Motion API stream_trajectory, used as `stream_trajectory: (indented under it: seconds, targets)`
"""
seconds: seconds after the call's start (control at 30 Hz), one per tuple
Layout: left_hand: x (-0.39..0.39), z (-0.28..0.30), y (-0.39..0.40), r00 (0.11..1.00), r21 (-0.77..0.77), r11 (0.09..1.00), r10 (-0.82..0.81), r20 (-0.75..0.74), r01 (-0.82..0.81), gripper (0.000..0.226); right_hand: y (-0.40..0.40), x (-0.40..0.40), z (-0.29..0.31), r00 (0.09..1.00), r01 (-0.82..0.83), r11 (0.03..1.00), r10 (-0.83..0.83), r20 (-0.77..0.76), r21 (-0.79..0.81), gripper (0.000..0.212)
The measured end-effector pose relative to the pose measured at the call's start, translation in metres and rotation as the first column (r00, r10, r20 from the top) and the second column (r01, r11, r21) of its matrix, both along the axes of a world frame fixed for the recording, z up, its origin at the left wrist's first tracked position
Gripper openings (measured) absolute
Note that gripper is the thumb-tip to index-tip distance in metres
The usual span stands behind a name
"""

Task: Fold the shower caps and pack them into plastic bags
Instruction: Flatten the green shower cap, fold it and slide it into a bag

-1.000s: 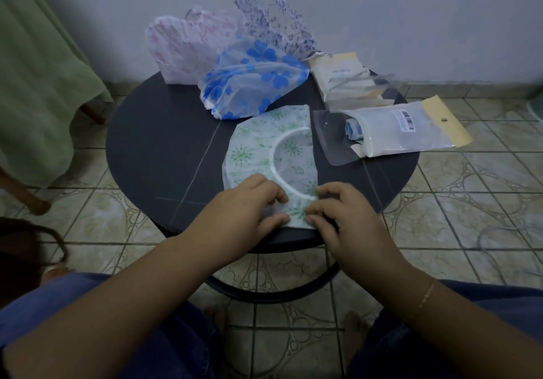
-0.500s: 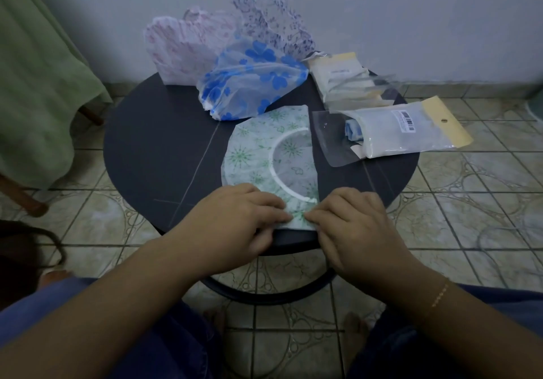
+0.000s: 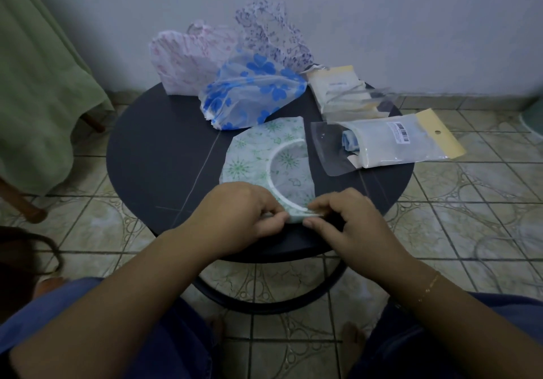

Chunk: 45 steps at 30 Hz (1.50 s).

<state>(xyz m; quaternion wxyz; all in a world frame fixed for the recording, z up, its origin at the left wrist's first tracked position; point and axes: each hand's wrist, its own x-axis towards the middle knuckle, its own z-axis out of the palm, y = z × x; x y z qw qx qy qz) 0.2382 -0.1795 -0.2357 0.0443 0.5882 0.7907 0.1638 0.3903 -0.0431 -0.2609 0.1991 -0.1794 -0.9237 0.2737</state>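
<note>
A green-patterned shower cap lies folded flat on the round dark table, its white elastic rim showing as an arc. My left hand and my right hand both pinch its near edge, which is lifted slightly off the table. Behind it sit a blue-flowered cap, a pink-patterned cap and a purple-patterned cap, all loose and puffed. A plastic bag with a yellow header holds a folded cap at the right.
A stack of empty plastic bags lies at the table's back right. A green cloth hangs over furniture at the left. The white wall stands right behind the table, and the floor is tiled.
Both hands have slid a little toward me and now pinch the cap's near edge, lifting it off the table instead of pressing it flat.
</note>
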Motion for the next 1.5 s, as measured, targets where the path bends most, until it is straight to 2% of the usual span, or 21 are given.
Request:
stream_trajectory:
  seconds: [0.1,0.2,0.27,0.4,0.47,0.67,0.77,0.97,1.07,1.17,1.23,1.37,1.5]
  targets:
    - [-0.008,0.009,0.003,0.991,-0.099,0.994,0.057,0.12,-0.045,0.026,0.002,-0.006,0.003,0.998,0.063,0.977,-0.059,0.023,-0.204,0.013]
    - [-0.017,0.013,0.004,0.921,-0.172,0.978,0.173,0.348,-0.118,0.013,0.004,-0.012,0.008,0.993,0.113,0.942,-0.101,0.056,-0.315,0.013]
    - [-0.021,0.011,0.005,0.86,-0.21,0.961,0.257,0.441,-0.179,0.016,0.006,-0.017,0.009,0.988,0.151,0.924,-0.126,0.093,-0.351,0.016]
    - [-0.026,0.007,0.008,0.809,-0.234,0.932,0.357,0.468,-0.276,0.03,0.01,-0.026,0.012,0.97,0.221,0.896,-0.161,0.182,-0.385,0.021]
    - [-0.027,0.006,0.011,0.808,-0.227,0.922,0.385,0.445,-0.315,0.034,0.01,-0.03,0.014,0.96,0.247,0.893,-0.171,0.223,-0.376,0.02]
    - [-0.024,0.006,0.013,0.898,-0.242,0.912,0.383,0.216,-0.331,0.03,0.004,-0.032,0.018,0.942,0.272,0.925,-0.199,0.269,-0.265,0.017]
    - [-0.029,0.005,0.01,0.922,-0.212,0.935,0.327,0.206,-0.285,0.025,0.001,-0.031,0.016,0.945,0.263,0.944,-0.209,0.253,-0.2,0.016]
    - [-0.035,0.005,0.001,0.961,-0.182,0.974,0.175,0.216,-0.137,0.018,0.003,-0.026,0.002,0.965,0.192,0.975,-0.208,0.16,0.11,0.018]
    - [-0.034,0.004,-0.004,0.971,-0.143,0.986,0.11,0.213,-0.08,0.023,0.004,-0.023,-0.005,0.989,0.133,0.939,-0.148,0.024,0.318,0.02]
    - [-0.033,0.004,-0.008,0.988,-0.108,0.994,0.033,0.152,-0.016,0.023,0.006,-0.022,-0.01,0.999,0.039,0.895,-0.046,0.005,0.445,0.025]
    - [-0.033,0.006,-0.01,0.993,-0.133,0.991,0.013,0.114,0.002,0.024,0.009,-0.02,-0.012,1.0,0.009,0.882,-0.013,0.006,0.471,0.027]
    - [-0.032,0.008,-0.013,0.994,-0.161,0.987,0.004,0.113,0.014,0.024,0.013,-0.014,-0.008,0.997,-0.073,0.918,0.054,0.059,0.389,0.032]
    - [-0.028,0.004,-0.01,0.999,-0.158,0.987,0.044,0.015,-0.041,0.038,0.015,-0.008,-0.004,0.99,-0.113,0.937,0.076,0.121,0.33,0.044]
